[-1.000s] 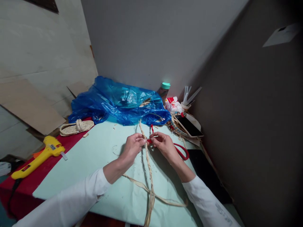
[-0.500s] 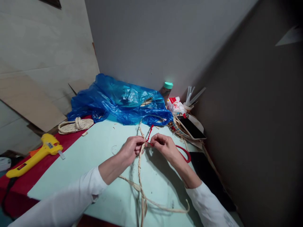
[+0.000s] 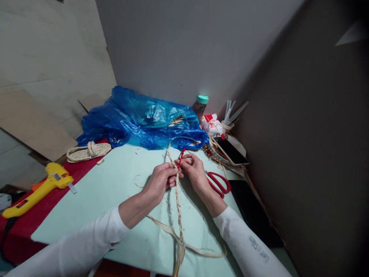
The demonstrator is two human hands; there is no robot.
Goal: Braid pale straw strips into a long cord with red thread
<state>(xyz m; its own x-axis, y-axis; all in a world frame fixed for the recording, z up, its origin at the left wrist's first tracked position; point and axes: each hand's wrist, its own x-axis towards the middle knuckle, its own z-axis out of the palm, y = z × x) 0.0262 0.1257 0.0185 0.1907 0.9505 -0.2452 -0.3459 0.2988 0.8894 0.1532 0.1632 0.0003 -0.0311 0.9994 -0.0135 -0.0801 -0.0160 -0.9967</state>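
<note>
My left hand (image 3: 163, 177) is closed, pinching a braided cord of pale straw-like fibre (image 3: 178, 204) near its upper part. From there the braid hangs down toward the near table edge, where loose strands spread out. A short red cord (image 3: 181, 154) sticks up beside the braid at my fingers. With bent fingers, my right hand (image 3: 193, 169) pinches at the red cord, close against the left fingertips. How the red cord passes around or through the braid is hidden by the fingers. Red-handled scissors (image 3: 218, 183) lie just right of my right wrist.
A blue plastic bag (image 3: 138, 119) covers the table's back. At left are a yellow glue gun (image 3: 43, 188) and a woven slipper (image 3: 88, 151). A tablet-like device (image 3: 232, 151) rests on a basket at right, near a green-capped bottle (image 3: 201, 103) and a dark flat panel (image 3: 253, 211).
My right hand has moved left, up against the left fingertips, with the red cord drawn in. The scissors' handles now show more. The whole view has shifted slightly.
</note>
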